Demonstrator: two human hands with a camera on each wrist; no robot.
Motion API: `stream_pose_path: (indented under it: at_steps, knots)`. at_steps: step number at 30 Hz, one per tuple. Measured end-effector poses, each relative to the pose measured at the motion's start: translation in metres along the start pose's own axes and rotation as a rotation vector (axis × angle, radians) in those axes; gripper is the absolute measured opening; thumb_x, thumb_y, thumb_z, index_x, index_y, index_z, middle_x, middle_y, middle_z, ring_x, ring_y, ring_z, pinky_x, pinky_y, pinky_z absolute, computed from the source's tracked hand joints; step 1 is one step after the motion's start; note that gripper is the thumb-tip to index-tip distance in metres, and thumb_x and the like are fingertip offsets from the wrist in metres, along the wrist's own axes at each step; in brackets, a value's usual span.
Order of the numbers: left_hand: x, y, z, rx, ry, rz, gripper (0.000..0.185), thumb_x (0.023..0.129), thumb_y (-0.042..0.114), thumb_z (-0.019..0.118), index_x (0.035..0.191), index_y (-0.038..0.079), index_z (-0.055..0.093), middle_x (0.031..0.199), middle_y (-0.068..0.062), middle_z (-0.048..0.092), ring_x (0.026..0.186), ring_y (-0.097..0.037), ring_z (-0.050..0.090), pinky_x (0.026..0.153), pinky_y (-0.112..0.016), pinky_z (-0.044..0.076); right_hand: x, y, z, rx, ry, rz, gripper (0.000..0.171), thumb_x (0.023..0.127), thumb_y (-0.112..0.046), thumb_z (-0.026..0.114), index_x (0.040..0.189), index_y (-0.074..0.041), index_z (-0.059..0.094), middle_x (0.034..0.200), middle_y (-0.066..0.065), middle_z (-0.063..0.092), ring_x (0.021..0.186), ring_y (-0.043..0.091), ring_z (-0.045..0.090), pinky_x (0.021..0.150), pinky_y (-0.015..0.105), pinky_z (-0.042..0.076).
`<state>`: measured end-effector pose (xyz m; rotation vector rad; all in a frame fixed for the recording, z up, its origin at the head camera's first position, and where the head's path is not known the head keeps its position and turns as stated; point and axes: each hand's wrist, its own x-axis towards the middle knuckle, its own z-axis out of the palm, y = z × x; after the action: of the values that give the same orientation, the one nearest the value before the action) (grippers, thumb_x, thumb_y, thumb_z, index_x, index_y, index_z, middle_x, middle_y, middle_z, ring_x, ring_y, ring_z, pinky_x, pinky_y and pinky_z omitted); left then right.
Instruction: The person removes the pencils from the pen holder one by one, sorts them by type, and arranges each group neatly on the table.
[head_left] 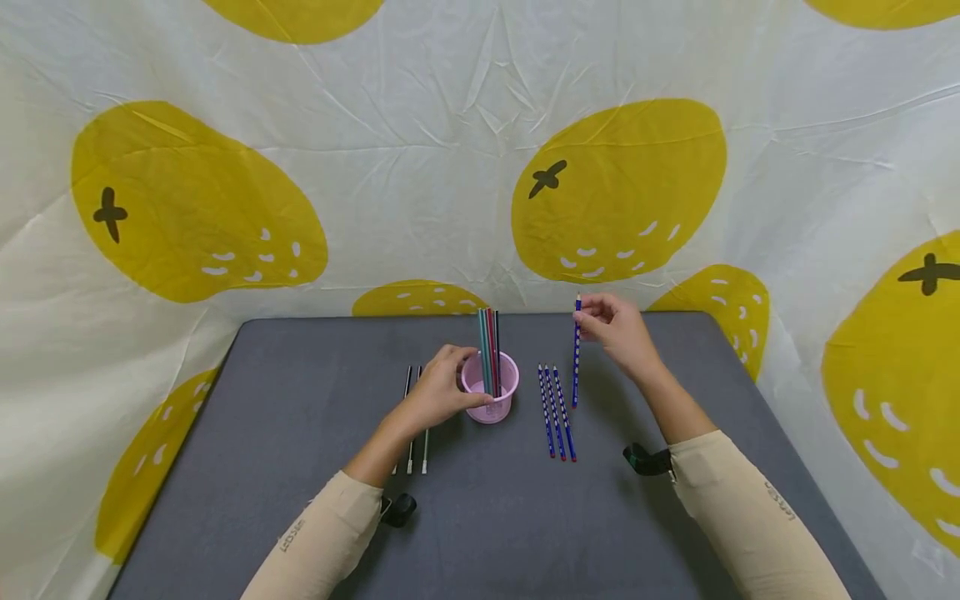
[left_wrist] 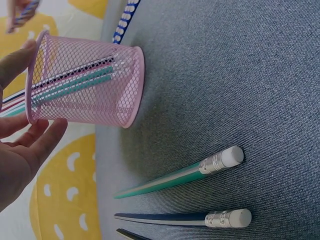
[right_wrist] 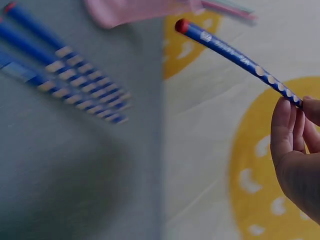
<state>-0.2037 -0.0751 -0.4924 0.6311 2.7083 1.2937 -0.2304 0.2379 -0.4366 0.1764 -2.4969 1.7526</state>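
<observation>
A pink mesh pencil cup point(head_left: 491, 413) stands upright on the table, and my left hand point(head_left: 438, 390) grips it by the rim, thumb on one side and fingers on the other. Green, red and dark pencils point(head_left: 485, 354) lean inside it; the left wrist view shows their lower ends through the mesh point(left_wrist: 137, 90). Out to the right, my right hand point(head_left: 613, 329) pinches a blue pencil point(head_left: 576, 358) near its sharpened tip. This pencil hangs with its red end point(right_wrist: 182, 26) down, above the table. Three similar blue pencils point(head_left: 557, 412) lie side by side between cup and right hand.
Left of the cup lie three pencils with white erasers, a green one point(left_wrist: 170, 182) among them, partly covered by my left hand and forearm in the head view. The grey table point(head_left: 480, 533) ends at a patterned cloth point(head_left: 420, 208) behind. Dark wrist devices point(head_left: 647, 460) sit under both sleeves.
</observation>
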Motion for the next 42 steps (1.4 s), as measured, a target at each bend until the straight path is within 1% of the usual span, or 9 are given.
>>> stream_pose_path:
  at_steps: [3, 6, 8, 11, 16, 22, 29, 36, 42]
  knots:
    - [0.000, 0.000, -0.001, -0.004, -0.003, -0.012, 0.083, 0.074, 0.028, 0.095, 0.142, -0.001, 0.056, 0.129, -0.021, 0.057, 0.111, -0.035, 0.063, 0.091, -0.044, 0.058, -0.002, 0.029, 0.000, -0.069, -0.019, 0.052, 0.033, 0.100, -0.011, 0.068, 0.124, 0.011, 0.062, 0.100, 0.014, 0.068, 0.076, 0.002, 0.064, 0.074, 0.026, 0.064]
    - [0.000, 0.001, -0.001, -0.001, -0.002, -0.018, 0.083, 0.074, 0.028, 0.095, 0.142, 0.000, 0.057, 0.128, -0.019, 0.058, 0.110, -0.034, 0.064, 0.090, -0.044, 0.059, -0.004, 0.054, 0.002, -0.135, -0.080, 0.085, 0.031, 0.100, -0.010, 0.068, 0.120, 0.012, 0.063, 0.103, 0.023, 0.071, 0.074, 0.006, 0.066, 0.075, 0.036, 0.065]
    - [0.000, 0.001, -0.001, 0.002, -0.002, -0.018, 0.083, 0.074, 0.027, 0.095, 0.142, 0.001, 0.057, 0.128, -0.018, 0.058, 0.111, -0.035, 0.064, 0.091, -0.043, 0.059, -0.007, 0.069, 0.006, -0.164, -0.129, 0.116, 0.030, 0.099, -0.009, 0.069, 0.119, 0.013, 0.063, 0.104, 0.026, 0.072, 0.073, 0.009, 0.067, 0.075, 0.039, 0.065]
    - [-0.001, 0.001, 0.000, 0.005, 0.001, -0.017, 0.083, 0.073, 0.027, 0.095, 0.141, 0.000, 0.057, 0.128, -0.018, 0.057, 0.111, -0.035, 0.064, 0.090, -0.043, 0.059, -0.009, 0.086, 0.011, -0.198, -0.163, 0.173, 0.028, 0.098, -0.009, 0.070, 0.117, 0.012, 0.064, 0.102, 0.024, 0.074, 0.070, 0.009, 0.068, 0.071, 0.035, 0.065]
    - [0.000, 0.002, -0.001, 0.002, 0.000, -0.017, 0.082, 0.073, 0.026, 0.096, 0.141, 0.000, 0.058, 0.127, -0.017, 0.058, 0.109, -0.032, 0.064, 0.090, -0.042, 0.058, -0.011, 0.107, 0.017, -0.229, -0.151, 0.272, 0.027, 0.097, -0.012, 0.072, 0.113, 0.008, 0.067, 0.095, 0.015, 0.076, 0.065, 0.007, 0.067, 0.063, 0.025, 0.062]
    - [0.001, 0.002, -0.001, 0.011, -0.007, -0.013, 0.083, 0.073, 0.027, 0.095, 0.141, 0.000, 0.057, 0.127, -0.016, 0.058, 0.109, -0.032, 0.064, 0.091, -0.042, 0.058, -0.013, 0.110, 0.025, -0.253, -0.130, 0.306, 0.024, 0.093, -0.011, 0.076, 0.106, 0.007, 0.069, 0.090, 0.012, 0.078, 0.062, 0.008, 0.068, 0.060, 0.025, 0.062]
    - [0.000, 0.001, -0.001, 0.014, 0.003, -0.011, 0.083, 0.073, 0.027, 0.096, 0.141, 0.001, 0.058, 0.128, -0.018, 0.058, 0.109, -0.033, 0.064, 0.091, -0.043, 0.058, -0.015, 0.105, 0.033, -0.371, -0.105, 0.257, 0.020, 0.090, -0.011, 0.078, 0.101, 0.004, 0.071, 0.086, 0.012, 0.076, 0.060, 0.008, 0.067, 0.058, 0.026, 0.061]
    - [-0.001, 0.000, -0.001, 0.012, 0.003, -0.003, 0.084, 0.073, 0.029, 0.095, 0.141, 0.000, 0.057, 0.127, -0.018, 0.058, 0.111, -0.035, 0.064, 0.090, -0.042, 0.059, -0.015, 0.103, 0.035, -0.430, -0.110, 0.205, 0.019, 0.090, -0.011, 0.079, 0.100, 0.004, 0.072, 0.083, 0.011, 0.077, 0.060, 0.010, 0.069, 0.057, 0.025, 0.060]
    - [-0.001, -0.001, 0.000, 0.004, 0.003, -0.001, 0.083, 0.073, 0.027, 0.096, 0.141, -0.001, 0.057, 0.127, -0.019, 0.058, 0.112, -0.037, 0.064, 0.092, -0.044, 0.058, -0.016, 0.103, 0.035, -0.442, -0.118, 0.188, 0.018, 0.090, -0.008, 0.076, 0.102, 0.005, 0.073, 0.083, 0.010, 0.076, 0.062, 0.010, 0.070, 0.057, 0.024, 0.059]
